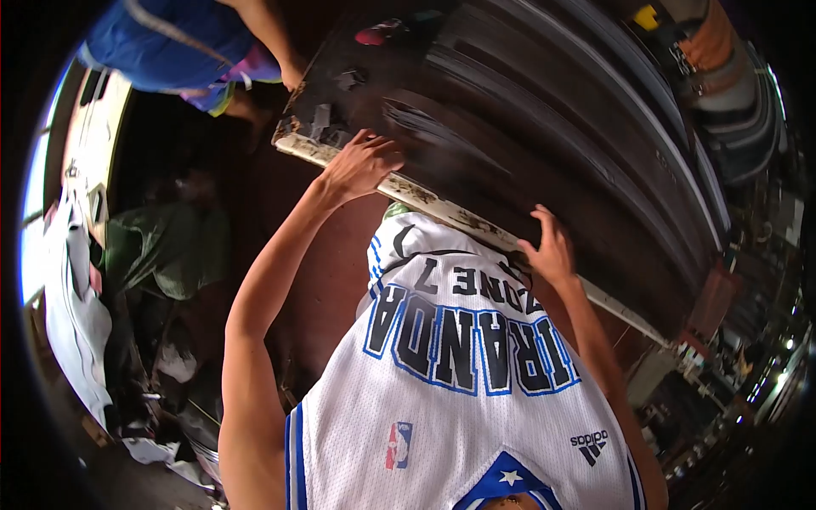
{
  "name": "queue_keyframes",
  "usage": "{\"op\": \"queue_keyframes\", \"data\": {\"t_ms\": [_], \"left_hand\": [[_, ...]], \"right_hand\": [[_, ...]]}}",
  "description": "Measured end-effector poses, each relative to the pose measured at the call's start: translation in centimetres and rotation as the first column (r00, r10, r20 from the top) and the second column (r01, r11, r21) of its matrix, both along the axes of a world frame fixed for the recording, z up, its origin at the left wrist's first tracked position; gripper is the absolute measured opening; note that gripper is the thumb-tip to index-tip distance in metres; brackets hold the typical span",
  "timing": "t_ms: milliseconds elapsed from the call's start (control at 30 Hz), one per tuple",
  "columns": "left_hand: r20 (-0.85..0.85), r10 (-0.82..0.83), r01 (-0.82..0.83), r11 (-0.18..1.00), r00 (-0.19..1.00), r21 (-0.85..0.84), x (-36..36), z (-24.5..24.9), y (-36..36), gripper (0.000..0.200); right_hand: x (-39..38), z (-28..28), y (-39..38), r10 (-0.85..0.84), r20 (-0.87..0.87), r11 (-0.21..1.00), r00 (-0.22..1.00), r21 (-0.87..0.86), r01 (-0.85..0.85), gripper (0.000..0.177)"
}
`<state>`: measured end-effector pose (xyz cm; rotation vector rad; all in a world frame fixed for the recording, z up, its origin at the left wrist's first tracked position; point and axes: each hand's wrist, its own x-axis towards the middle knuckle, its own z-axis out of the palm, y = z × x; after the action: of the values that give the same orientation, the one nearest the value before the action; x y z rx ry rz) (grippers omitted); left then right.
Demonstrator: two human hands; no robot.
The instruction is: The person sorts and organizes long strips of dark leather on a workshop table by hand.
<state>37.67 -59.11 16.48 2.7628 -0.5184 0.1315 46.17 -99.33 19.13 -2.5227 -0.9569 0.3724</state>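
My left hand (365, 166) lies over the pale, worn edge (459, 217) of a dark table, its fingers bent and slightly apart on the top. No object shows in it. Near the same edge, further right, my right hand (552, 246) has its thumb and forefinger spread, with nothing between them. Long dark strips (544, 85) lie in layers across the table beyond both hands. A smaller bundle of dark strips (450, 127), smeared by motion, is closer to my left hand.
Small dark scraps (321, 119) sit by the table's left corner, and a red item (378, 34) lies farther back. A person in blue (183, 47) stands at the left with a hand at the table. Greenish cloth (166, 246) is heaped at the left.
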Motion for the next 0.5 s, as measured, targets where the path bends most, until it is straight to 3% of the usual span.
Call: {"op": "queue_keyframes", "data": {"t_ms": [133, 200, 500], "left_hand": [[-0.033, -0.009, 0.006, 0.998, 0.999, -0.062, 0.0, -0.4, 0.7, 0.016], [-0.051, -0.015, 0.013, 0.999, 0.999, -0.034, -0.1, -0.8, 1.1, 0.015], [-0.08, 0.028, -0.033, 0.998, 0.996, -0.061, -1.0, -1.4, 3.7, 0.014]], "right_hand": [[0.2, 0.6, -7.1, -0.05, 0.003, 0.991, 0.999, -0.124, 0.049, 0.058], [0.4, 0.2, -9.7, 0.025, 0.059, 0.986, 0.998, -0.165, -0.015, 0.052], [-0.2, -1.9, -10.7, 0.026, 0.097, 0.998, 0.995, -0.055, -0.021, 0.026]]}}
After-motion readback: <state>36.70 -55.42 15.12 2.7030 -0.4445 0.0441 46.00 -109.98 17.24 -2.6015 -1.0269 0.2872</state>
